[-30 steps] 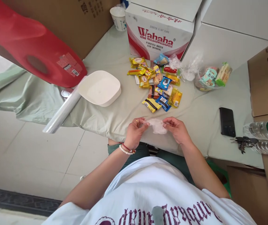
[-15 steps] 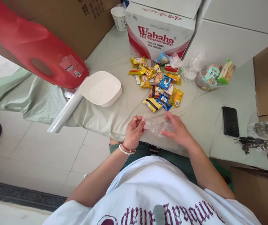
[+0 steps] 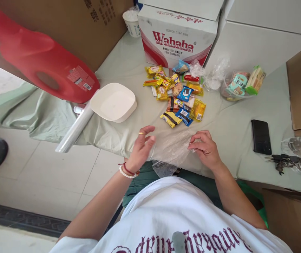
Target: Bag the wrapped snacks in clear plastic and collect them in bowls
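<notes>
A thin, crinkled sheet of clear plastic film (image 3: 172, 146) spreads between my hands at the table's front edge, its lower part hanging over my lap. My right hand (image 3: 205, 147) pinches the film's right side between thumb and fingers. On the other side, my left hand (image 3: 141, 147) has thumb and fingers apart and holds nothing, close to the film's left edge. Beyond the hands lies a pile of wrapped snacks (image 3: 184, 93) in yellow, blue and red packets. A white plastic bowl (image 3: 115, 117) rests to the left of the pile.
A roll of clear film (image 3: 73, 130) juts over the table edge beside a red jug (image 3: 60, 70). Behind the snacks stands a Wahaha carton (image 3: 178, 38). Rightward are a clear tub (image 3: 228, 93) with snacks, a phone (image 3: 261, 137), keys (image 3: 282, 161) and plastic bottles (image 3: 300, 146).
My left hand has let go of the film and moved left, its fingers opening. My right hand has taken hold of the film, which is now spread wider and hangs lower.
</notes>
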{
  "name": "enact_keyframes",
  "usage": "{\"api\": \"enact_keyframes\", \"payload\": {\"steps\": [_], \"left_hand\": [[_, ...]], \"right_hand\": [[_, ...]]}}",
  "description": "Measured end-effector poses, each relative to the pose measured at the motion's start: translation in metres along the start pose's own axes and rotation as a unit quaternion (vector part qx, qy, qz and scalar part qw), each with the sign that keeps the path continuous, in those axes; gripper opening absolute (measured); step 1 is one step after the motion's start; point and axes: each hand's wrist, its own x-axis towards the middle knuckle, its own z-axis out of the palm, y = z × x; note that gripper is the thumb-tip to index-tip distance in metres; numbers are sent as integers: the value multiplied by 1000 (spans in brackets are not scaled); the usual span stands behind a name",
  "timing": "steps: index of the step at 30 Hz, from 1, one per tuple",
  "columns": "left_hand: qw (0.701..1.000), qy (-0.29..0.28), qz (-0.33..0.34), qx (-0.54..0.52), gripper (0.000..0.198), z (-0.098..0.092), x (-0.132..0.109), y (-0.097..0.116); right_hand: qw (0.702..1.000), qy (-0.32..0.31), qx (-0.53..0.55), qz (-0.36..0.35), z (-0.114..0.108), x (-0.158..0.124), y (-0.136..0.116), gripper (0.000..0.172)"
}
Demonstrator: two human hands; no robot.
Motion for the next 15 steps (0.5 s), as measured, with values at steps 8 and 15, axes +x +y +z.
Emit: {"api": "enact_keyframes", "payload": {"steps": [8, 15], "left_hand": [[988, -96, -71, 94, 27, 39, 6, -5], [995, 19, -96, 4, 33, 22, 8, -9]], "right_hand": [[1000, 6, 3, -14, 2, 0, -7, 33], [997, 65, -4, 37, -31, -24, 22, 33]]}}
